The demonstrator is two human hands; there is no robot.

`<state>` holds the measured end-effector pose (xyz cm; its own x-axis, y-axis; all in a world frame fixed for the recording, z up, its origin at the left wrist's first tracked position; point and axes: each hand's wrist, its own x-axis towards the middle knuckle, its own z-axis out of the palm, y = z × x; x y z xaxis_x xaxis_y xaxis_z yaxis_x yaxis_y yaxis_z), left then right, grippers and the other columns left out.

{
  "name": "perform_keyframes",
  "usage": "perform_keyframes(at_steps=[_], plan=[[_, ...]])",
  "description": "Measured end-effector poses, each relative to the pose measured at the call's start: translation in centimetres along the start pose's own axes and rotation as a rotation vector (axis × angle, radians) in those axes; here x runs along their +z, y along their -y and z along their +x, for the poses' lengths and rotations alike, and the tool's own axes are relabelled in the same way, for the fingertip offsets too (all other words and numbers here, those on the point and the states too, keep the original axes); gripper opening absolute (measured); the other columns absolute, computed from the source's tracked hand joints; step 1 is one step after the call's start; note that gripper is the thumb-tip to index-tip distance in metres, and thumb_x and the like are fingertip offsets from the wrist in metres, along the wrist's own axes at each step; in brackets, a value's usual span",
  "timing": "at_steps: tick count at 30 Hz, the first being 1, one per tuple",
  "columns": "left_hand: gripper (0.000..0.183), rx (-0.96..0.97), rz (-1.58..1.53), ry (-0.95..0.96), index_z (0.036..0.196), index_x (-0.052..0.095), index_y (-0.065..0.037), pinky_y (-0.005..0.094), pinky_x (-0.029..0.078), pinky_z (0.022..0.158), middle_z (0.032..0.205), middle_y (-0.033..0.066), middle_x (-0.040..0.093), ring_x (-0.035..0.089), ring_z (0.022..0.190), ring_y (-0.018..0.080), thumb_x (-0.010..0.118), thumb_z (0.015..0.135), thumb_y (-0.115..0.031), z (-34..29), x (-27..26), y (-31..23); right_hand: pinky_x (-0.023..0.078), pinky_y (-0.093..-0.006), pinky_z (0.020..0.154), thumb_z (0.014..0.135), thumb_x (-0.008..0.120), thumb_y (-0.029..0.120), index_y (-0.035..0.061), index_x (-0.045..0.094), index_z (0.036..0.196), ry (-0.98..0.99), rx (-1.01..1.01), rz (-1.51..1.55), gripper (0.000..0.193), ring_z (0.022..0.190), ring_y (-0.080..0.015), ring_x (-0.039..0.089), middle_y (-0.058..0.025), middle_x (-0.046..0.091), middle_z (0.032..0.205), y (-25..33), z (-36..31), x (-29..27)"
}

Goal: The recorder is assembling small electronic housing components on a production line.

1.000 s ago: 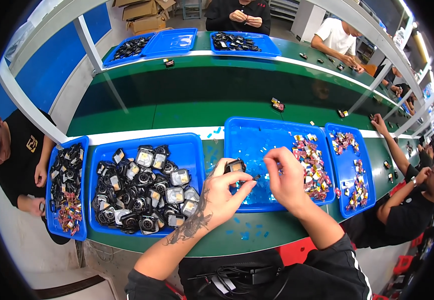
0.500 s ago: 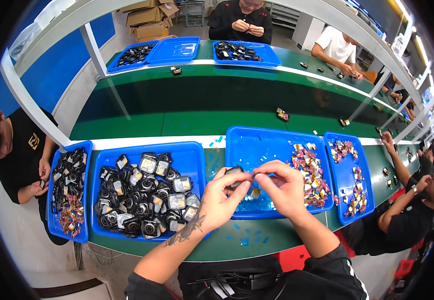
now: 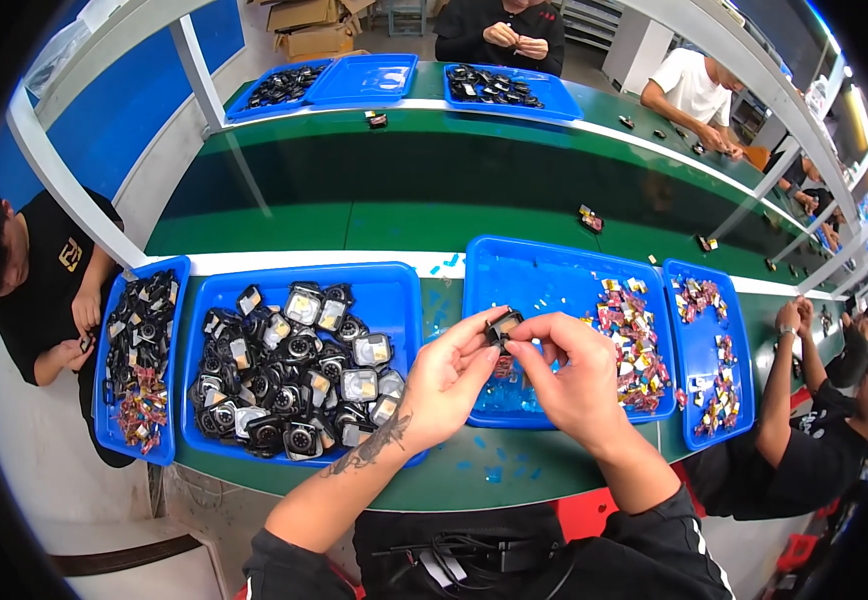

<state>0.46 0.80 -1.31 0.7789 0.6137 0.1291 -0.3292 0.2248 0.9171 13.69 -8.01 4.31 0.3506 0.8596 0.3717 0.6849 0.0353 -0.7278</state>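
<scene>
A small black square watch case is held up over the near left part of a blue tray. My left hand is closed, with thumb and fingers gripping the case from its left side. From the right, my right hand pinches at the case's lower right edge; its fingertips partly cover what they grip. Just under the case a small reddish piece shows, and I cannot tell whether it is attached. Small red and gold parts are heaped along that tray's right side, and scraps of blue film lie scattered in it.
Left of my hands stands a blue tray full of black watch cases. Narrower blue trays stand at far left and right. Film scraps lie on the green bench. Beyond a white rail, co-workers sit around.
The watch case has tilted up between my hands and shows more of its inside. My right fingers have shifted against its edge. The whole view has moved slightly.
</scene>
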Motion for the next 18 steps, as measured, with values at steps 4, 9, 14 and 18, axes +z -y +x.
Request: perform_keyframes(at_steps=[4, 9, 14, 18], plan=[[0.043, -0.021, 0.010, -0.015, 0.139, 0.042, 0.002, 0.0272, 0.048, 0.094, 0.128, 0.0112, 0.057, 0.056, 0.114, 0.0134, 0.047, 0.097, 0.002, -0.1, 0.2, -0.2, 0.048, -0.0326, 0.056, 0.077, 0.071, -0.003, 0.0016, 0.068, 0.088, -0.018, -0.118, -0.040, 0.012, 0.063, -0.0231, 0.062, -0.0108, 0.068, 0.081, -0.5, 0.2, 0.1], [0.044, -0.004, -0.013, -0.009, 0.140, 0.043, 0.002, 0.0258, 0.048, 0.092, 0.127, 0.0114, 0.058, 0.057, 0.111, 0.0126, 0.048, 0.096, 0.002, -0.1, 0.2, 0.3, 0.048, -0.0335, 0.058, 0.077, 0.071, -0.002, 0.0028, 0.069, 0.087, -0.056, -0.151, 0.020, 0.011, 0.066, -0.0245, 0.063, -0.0096, 0.068, 0.079, -0.8, 0.2, 0.7], [0.044, 0.020, 0.023, -0.003, 0.140, 0.042, 0.002, 0.0261, 0.048, 0.092, 0.127, 0.0119, 0.058, 0.057, 0.110, 0.0129, 0.048, 0.096, 0.003, -0.3, 0.5, -0.1, 0.040, -0.0345, 0.067, 0.075, 0.072, 0.001, 0.0061, 0.069, 0.084, -0.073, -0.228, -0.124, 0.010, 0.071, -0.0239, 0.062, -0.0053, 0.067, 0.075, -0.6, 0.3, 0.5], [0.043, 0.037, 0.084, 0.048, 0.139, 0.042, 0.004, 0.0277, 0.047, 0.093, 0.125, 0.0126, 0.059, 0.058, 0.110, 0.0141, 0.047, 0.096, 0.003, -0.6, 0.7, -0.8, 0.037, -0.0342, 0.066, 0.072, 0.075, 0.003, 0.0074, 0.065, 0.076, -0.108, -0.333, -0.221, 0.012, 0.072, -0.0231, 0.058, -0.0053, 0.062, 0.074, -0.2, 0.3, -0.3]])
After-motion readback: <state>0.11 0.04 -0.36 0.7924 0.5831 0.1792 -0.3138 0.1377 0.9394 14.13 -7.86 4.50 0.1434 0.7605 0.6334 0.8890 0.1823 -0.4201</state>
